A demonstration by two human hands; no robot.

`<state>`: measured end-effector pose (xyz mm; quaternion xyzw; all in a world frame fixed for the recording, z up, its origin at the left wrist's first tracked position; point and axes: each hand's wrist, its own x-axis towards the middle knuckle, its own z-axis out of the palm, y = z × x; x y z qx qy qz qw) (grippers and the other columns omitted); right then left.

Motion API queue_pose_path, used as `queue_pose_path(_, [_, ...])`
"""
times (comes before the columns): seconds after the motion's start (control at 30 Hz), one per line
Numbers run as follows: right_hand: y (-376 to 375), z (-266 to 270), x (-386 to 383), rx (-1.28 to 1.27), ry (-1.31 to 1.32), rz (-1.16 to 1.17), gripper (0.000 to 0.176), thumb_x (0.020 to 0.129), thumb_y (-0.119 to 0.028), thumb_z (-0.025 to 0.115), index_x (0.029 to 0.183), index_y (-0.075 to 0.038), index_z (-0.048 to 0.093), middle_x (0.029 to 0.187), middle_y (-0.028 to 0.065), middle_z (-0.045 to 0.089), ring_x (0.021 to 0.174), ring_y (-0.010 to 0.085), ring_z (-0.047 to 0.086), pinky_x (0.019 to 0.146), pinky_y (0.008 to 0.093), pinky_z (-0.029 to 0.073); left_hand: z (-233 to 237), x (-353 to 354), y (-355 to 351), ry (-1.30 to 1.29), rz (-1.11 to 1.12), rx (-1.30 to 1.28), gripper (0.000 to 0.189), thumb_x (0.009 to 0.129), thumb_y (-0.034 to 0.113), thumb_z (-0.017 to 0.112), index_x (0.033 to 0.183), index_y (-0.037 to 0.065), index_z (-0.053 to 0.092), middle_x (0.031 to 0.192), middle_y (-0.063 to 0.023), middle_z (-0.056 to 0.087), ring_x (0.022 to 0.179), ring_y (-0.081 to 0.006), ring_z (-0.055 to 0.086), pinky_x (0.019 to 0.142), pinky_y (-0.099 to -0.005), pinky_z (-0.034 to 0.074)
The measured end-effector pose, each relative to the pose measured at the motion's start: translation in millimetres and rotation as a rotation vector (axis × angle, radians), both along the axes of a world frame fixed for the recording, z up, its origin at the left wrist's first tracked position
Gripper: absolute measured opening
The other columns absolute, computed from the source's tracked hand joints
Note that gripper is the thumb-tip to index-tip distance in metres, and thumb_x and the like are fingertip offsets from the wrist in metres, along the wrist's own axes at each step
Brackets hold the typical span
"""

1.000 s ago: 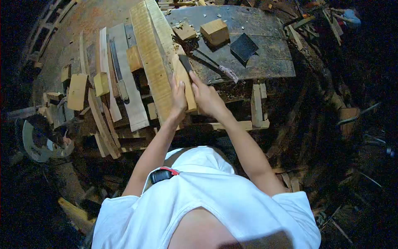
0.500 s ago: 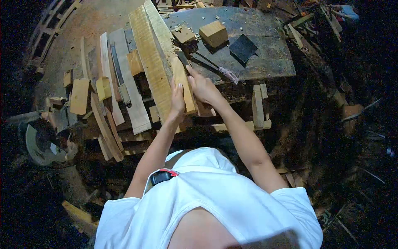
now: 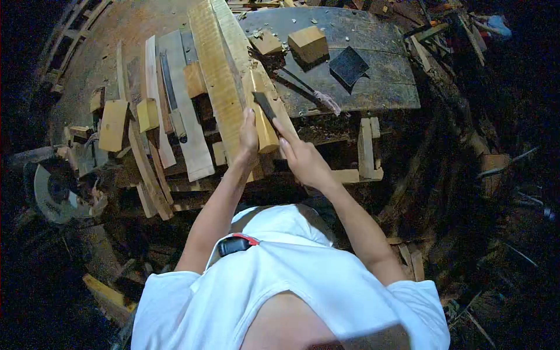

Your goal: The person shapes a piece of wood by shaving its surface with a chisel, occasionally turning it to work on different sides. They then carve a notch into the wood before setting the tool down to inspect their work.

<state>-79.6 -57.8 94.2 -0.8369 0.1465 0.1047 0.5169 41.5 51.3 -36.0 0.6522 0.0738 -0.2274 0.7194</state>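
A pale, narrow piece of wood (image 3: 261,125) stands at a slant near the bench's front edge, its near end facing me. My left hand (image 3: 248,137) is closed along its left side, thumb pointing up. In my right hand (image 3: 305,163) is a chisel (image 3: 265,106) with a dark flat blade; the fingers wrap its handle. The blade lies over the upper face of the wood piece, slanting up and left. Whether its edge is cutting in cannot be made out. A long, wide plank (image 3: 219,76) lies just left of the wood piece.
On the dark bench top (image 3: 385,87) are a wooden block (image 3: 308,44), a smaller block (image 3: 266,42), a black square plate (image 3: 349,66) and a thin rod with a pale wrapped end (image 3: 327,102). Several boards (image 3: 185,134) lie to the left. A round-bladed machine (image 3: 55,192) stands far left.
My right hand has come toward me and slightly right with the chisel, whose blade now sits lower along the wood piece. The wood piece appears turned. My left hand stays beside it.
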Motion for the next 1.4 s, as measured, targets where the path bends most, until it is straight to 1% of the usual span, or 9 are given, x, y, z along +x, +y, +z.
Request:
queue_pose_path(0.27, [6.6,18.9,-33.8,-0.026,0.109,0.047,0.049,0.098,-0.022,0.037,0.145,-0.019,0.026,0.079,0.0316,0.059,0.077,0.0486,0.057,0.07,0.0546,0.042,39.2,-9.7,2.1,0.275,-0.034,-0.17,0.05,0.101,0.035,0.03,0.141,0.004,0.032,0.125,-0.0119,0.051,0.109,-0.0184,0.054,0.094,-0.0323,0.043])
queue_pose_path(0.43, [10.8,21.1,-30.7,-0.046,0.057,0.06,0.05,0.097,-0.022,0.039,0.145,-0.019,0.025,0.074,0.0303,0.059,0.073,0.0478,0.058,0.069,0.0575,0.042,14.3,6.8,15.0,0.416,-0.15,-0.18,0.045,0.1,0.039,0.029,0.124,0.004,0.046,0.101,-0.008,0.06,0.082,-0.0166,0.064,0.067,-0.0341,0.056])
queue_pose_path(0.77, [9.1,-1.5,-12.9,-0.079,0.049,0.014,0.048,0.097,-0.022,0.038,0.144,-0.018,0.029,0.076,0.0318,0.057,0.074,0.0479,0.058,0.067,0.0529,0.043,8.5,-1.8,3.1,0.221,-0.083,-0.17,0.042,0.101,0.033,0.026,0.133,0.009,0.038,0.103,-0.0098,0.057,0.087,-0.0184,0.062,0.078,-0.0333,0.052])
queue_pose_path(0.9, [8.4,-19.7,6.1,-0.09,-0.077,-0.038,0.046,0.097,-0.023,0.038,0.143,-0.019,0.033,0.069,0.0315,0.054,0.071,0.047,0.058,0.064,0.0483,0.044,15.0,-1.0,2.7,0.12,-0.04,-0.135,0.036,0.102,0.029,0.028,0.116,0.004,0.049,0.104,-0.0097,0.057,0.092,-0.0173,0.059,0.085,-0.0353,0.049])
queue_pose_path(0.97, [14.2,-3.8,-21.1,-0.072,-0.06,-0.038,0.047,0.097,-0.022,0.038,0.143,-0.019,0.032,0.07,0.0326,0.054,0.072,0.0471,0.058,0.064,0.0473,0.045,3.2,0.4,5.3,0.112,-0.053,-0.194,0.045,0.101,0.034,0.03,0.136,0.006,0.036,0.115,-0.0076,0.055,0.095,-0.0174,0.059,0.082,-0.0322,0.049])
queue_pose_path(1.1, [21.2,9.8,-44.3,-0.033,0.102,-0.013,0.047,0.098,-0.022,0.036,0.144,-0.02,0.031,0.082,0.0319,0.058,0.077,0.0463,0.059,0.071,0.0485,0.046,-50.0,2.0,9.7,0.082,-0.02,-0.179,0.046,0.101,0.034,0.033,0.137,0.006,0.037,0.122,-0.0078,0.052,0.105,-0.0162,0.053,0.091,-0.0309,0.044])
queue_pose_path(1.13, [19.3,-3.5,-28.5,-0.038,0.023,-0.046,0.047,0.098,-0.022,0.036,0.144,-0.02,0.03,0.086,0.0319,0.058,0.078,0.0461,0.059,0.071,0.0481,0.046,-0.3,-5.0,5.5,0.268,-0.047,-0.178,0.048,0.101,0.034,0.033,0.139,0.005,0.034,0.126,-0.0088,0.049,0.112,-0.0166,0.05,0.096,-0.031,0.04])
queue_pose_path(1.27, [9.5,-41.3,11.1,-0.104,-0.104,-0.087,0.047,0.098,-0.024,0.035,0.144,-0.019,0.03,0.096,0.0319,0.059,0.08,0.046,0.06,0.072,0.0492,0.045,18.8,-7.0,-1.0,0.07,0.024,-0.085,0.049,0.101,0.033,0.033,0.142,0.006,0.031,0.129,-0.0095,0.048,0.113,-0.0178,0.049,0.097,-0.0312,0.038])
queue_pose_path(1.4, [14.6,13.2,-22.5,-0.031,0.07,-0.022,0.046,0.097,-0.024,0.036,0.143,-0.019,0.032,0.099,0.0312,0.059,0.082,0.047,0.059,0.072,0.051,0.044,-79.5,19.4,22.5,-0.102,-0.113,-0.108,0.049,0.101,0.032,0.032,0.141,0.002,0.032,0.13,-0.0111,0.047,0.115,-0.0184,0.048,0.101,-0.0311,0.037])
